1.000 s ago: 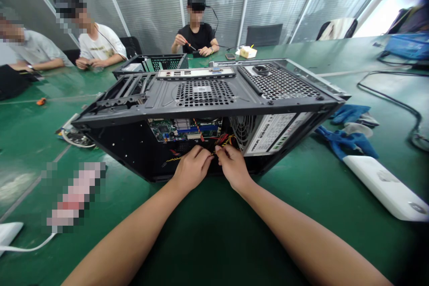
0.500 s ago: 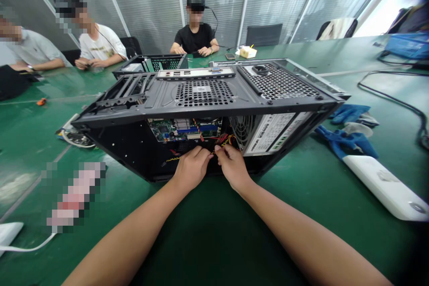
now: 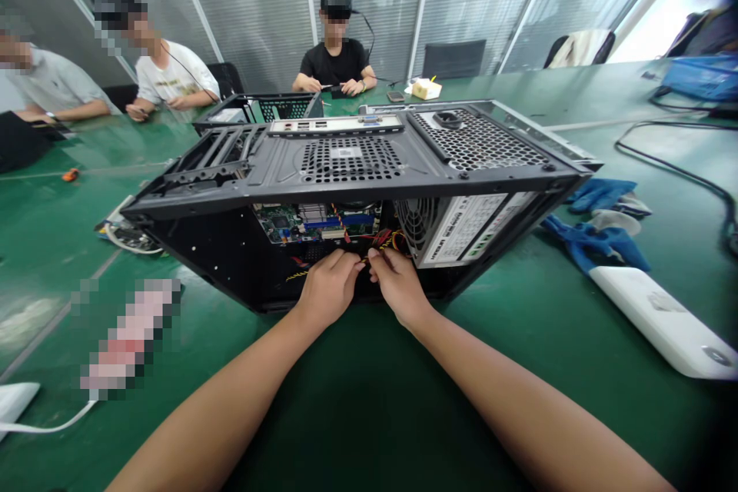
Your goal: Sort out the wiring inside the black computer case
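Observation:
A black computer case [image 3: 277, 184] lies on the green table, its open side facing me. Inside show the motherboard [image 3: 323, 224] and, to the right, the power supply [image 3: 476, 231] with its fan grille. My left hand [image 3: 330, 286] and my right hand [image 3: 399, 284] meet at the opening, each with thumb and fingers pinched. Between and behind them runs a yellow-and-black cable [image 3: 387, 244], along with red wires. Both hands appear closed on this cable, though the fingertips hide the exact spot held.
Blue gloves [image 3: 611, 234] and a white oblong device [image 3: 663, 319] lie at right. A pixelated phone-like object [image 3: 130, 338] with a white cord is at left. Behind the case stands another case frame [image 3: 282, 104]. Several people sit at the table's far side.
My hands stay almost in the same place, pinching at the cable. The loose dark cable end left of my left hand no longer shows clearly. A person across the table has shifted their hands.

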{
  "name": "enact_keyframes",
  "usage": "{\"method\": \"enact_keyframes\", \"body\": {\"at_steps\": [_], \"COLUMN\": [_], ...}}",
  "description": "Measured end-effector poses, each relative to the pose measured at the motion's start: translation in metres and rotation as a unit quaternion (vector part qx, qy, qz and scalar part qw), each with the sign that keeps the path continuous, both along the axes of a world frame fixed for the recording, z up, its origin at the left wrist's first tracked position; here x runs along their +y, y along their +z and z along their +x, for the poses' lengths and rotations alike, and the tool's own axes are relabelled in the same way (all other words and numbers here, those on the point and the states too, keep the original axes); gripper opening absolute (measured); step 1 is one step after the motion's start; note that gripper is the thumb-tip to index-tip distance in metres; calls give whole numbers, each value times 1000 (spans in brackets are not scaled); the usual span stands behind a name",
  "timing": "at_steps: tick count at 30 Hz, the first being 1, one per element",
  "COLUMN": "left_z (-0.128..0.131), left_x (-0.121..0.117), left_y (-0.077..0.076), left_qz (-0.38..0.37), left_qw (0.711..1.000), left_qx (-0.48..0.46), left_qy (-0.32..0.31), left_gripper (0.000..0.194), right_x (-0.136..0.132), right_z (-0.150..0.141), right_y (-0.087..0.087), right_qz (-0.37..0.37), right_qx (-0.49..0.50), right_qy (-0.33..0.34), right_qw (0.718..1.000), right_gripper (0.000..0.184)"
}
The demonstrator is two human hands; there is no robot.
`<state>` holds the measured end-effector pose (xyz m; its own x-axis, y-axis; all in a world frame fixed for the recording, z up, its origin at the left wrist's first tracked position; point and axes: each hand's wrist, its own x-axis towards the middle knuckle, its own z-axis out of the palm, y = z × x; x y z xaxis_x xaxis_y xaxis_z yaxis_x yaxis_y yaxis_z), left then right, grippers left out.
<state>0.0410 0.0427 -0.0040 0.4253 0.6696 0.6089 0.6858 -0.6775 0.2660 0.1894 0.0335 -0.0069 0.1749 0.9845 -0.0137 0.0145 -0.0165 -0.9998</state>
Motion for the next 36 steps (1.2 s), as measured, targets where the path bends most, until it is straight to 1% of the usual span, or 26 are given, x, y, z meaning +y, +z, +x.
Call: {"method": "enact_keyframes", "body": {"at_steps": [4, 8, 14, 19, 28, 33, 36], "left_z": [0, 1, 1, 1, 0, 0, -1], "left_x": [-1, -1, 0, 1, -2, -1, 0], "left_y": [0, 1, 1, 1, -2, -4, -6], "left_qz": [9, 9, 1, -5, 7, 22, 25], "left_qw": [1000, 1000, 1000, 1000, 1000, 1000, 1000], "left_qx": [-12, -5, 4, 12, 26, 14, 4], "left_qy": [-8, -13, -12, -24, -11, -8, -17], "left_gripper": [19, 20, 21, 22, 19, 16, 15], "right_x": [0, 1, 2, 3, 2, 2, 3], "right_z": [0, 0, 0, 0, 1, 2, 2], "right_y": [0, -1, 0, 0, -1, -2, -4], "right_qz": [-15, -25, -24, -14, -6, 8, 17], "right_qx": [41, 74, 87, 107, 83, 55, 46], "right_qy": [-8, -24, -42, -47, -61, -58, -58], "right_qw": [999, 997, 995, 993, 995, 997, 997], "right_gripper": [41, 41, 40, 38, 40, 44, 45]}}
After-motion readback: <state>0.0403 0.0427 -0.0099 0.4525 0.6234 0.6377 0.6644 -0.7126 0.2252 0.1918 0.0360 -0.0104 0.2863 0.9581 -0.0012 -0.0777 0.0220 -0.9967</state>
